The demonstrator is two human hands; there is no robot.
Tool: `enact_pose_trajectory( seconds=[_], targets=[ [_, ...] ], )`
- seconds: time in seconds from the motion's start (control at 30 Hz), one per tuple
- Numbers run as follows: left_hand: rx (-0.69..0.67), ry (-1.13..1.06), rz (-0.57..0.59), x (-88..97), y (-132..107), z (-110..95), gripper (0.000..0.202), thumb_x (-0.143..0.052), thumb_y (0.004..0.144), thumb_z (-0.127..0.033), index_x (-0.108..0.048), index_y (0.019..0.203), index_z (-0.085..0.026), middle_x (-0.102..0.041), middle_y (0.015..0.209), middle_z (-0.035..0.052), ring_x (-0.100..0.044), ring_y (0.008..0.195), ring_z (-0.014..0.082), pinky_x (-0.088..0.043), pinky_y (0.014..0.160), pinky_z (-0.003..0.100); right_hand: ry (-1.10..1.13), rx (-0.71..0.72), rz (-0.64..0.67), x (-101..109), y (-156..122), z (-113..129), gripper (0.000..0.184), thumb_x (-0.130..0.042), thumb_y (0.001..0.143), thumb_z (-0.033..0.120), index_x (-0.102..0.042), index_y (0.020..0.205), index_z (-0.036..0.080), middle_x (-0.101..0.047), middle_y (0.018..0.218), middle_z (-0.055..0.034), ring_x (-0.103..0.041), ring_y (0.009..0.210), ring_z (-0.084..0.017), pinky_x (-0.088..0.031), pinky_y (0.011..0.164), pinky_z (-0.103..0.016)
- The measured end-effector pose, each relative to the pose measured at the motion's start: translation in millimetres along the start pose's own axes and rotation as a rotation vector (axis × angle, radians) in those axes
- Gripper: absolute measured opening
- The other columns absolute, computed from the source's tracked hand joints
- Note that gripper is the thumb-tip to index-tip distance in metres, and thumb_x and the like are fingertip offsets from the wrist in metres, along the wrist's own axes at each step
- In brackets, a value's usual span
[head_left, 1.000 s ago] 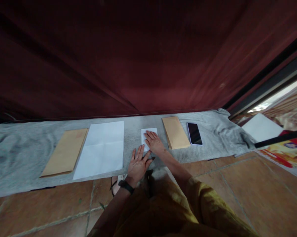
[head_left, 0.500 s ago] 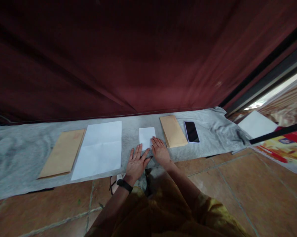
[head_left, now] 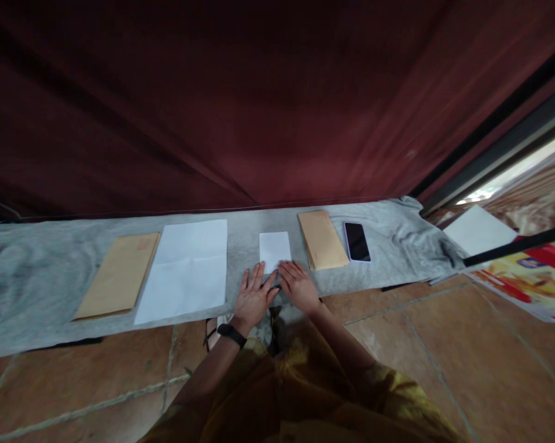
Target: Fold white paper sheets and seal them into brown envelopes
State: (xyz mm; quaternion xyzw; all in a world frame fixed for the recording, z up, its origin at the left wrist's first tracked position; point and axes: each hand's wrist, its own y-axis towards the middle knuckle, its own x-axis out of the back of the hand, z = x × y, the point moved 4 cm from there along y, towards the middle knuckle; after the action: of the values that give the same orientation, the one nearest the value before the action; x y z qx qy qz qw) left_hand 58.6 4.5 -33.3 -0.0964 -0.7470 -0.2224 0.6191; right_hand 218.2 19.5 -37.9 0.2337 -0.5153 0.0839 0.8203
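A small white folded paper [head_left: 274, 247] lies flat on a grey cloth [head_left: 243, 246] in front of me. My left hand [head_left: 252, 298] rests palm down at its near left corner, fingers stretched out, a dark band round the wrist. Over its near right corner lies my right hand [head_left: 298, 287], also flat with extended fingers. The hands sit close together, thumbs almost meeting, and neither grips anything. Left of them is a large white sheet [head_left: 185, 271] with crease lines. Just right of my right hand lies a stack of brown envelopes [head_left: 323, 240].
A brown envelope [head_left: 118, 277] lies left of the white sheet. A phone [head_left: 357, 242] lies right of the envelope stack. Behind the cloth hangs a dark red curtain [head_left: 277, 135]. At far right are a dark metal bar [head_left: 520, 247] and a colourful box [head_left: 536, 280]. Tiled floor [head_left: 411, 344] runs below.
My right hand has slid down from the paper's right side to its near edge, and my left hand has shifted slightly. The view has tilted a little; the papers have stayed put.
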Motion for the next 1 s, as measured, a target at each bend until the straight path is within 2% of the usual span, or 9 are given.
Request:
enact_pose_trajectory(
  seconds=[0.23,0.53,0.87,1.0],
  targets=[
    [0.004,-0.017,0.010,0.6,-0.9,-2.9,0.053,-0.048,0.101,-0.042,-0.047,0.153,-0.029,-0.033,0.165,0.0133,-0.033,0.152,0.0314,-0.026,0.124,0.057,-0.062,-0.023,0.018,1.0,-20.0,1.3,0.045,-0.045,0.106,0.030,-0.053,0.148,0.016,-0.051,0.154,-0.0102,-0.048,0.142,-0.025,-0.033,0.123,-0.047],
    [0.018,-0.024,0.012,-2.7,-2.9,-7.3,0.054,-0.046,0.101,-0.037,-0.046,0.154,-0.025,-0.028,0.166,0.0140,-0.029,0.153,0.0320,-0.026,0.124,0.057,-0.076,-0.076,-0.003,2.8,-25.4,1.0,0.045,-0.044,0.107,0.030,-0.052,0.149,0.016,-0.051,0.154,-0.0103,-0.048,0.142,-0.026,-0.032,0.123,-0.048],
    [0.039,-0.037,-0.014,1.8,-2.9,-8.7,0.053,-0.046,0.101,-0.037,-0.049,0.152,-0.023,-0.034,0.164,0.0145,-0.033,0.152,0.0316,-0.027,0.124,0.055,-0.086,-0.142,-0.044,5.3,-33.0,-3.9,0.045,-0.041,0.107,0.029,-0.052,0.148,0.014,-0.055,0.150,-0.0115,-0.049,0.141,-0.026,-0.033,0.122,-0.047],
    [0.067,-0.014,-0.025,0.0,-4.6,-7.9,0.056,-0.042,0.102,-0.040,-0.047,0.152,-0.016,-0.035,0.163,0.0181,-0.033,0.151,0.0323,-0.028,0.123,0.054,-0.094,-0.151,-0.047,6.0,-34.6,-4.8,0.045,-0.041,0.106,0.029,-0.053,0.147,0.014,-0.054,0.151,-0.0113,-0.048,0.141,-0.026,-0.033,0.122,-0.047]
  ],
)
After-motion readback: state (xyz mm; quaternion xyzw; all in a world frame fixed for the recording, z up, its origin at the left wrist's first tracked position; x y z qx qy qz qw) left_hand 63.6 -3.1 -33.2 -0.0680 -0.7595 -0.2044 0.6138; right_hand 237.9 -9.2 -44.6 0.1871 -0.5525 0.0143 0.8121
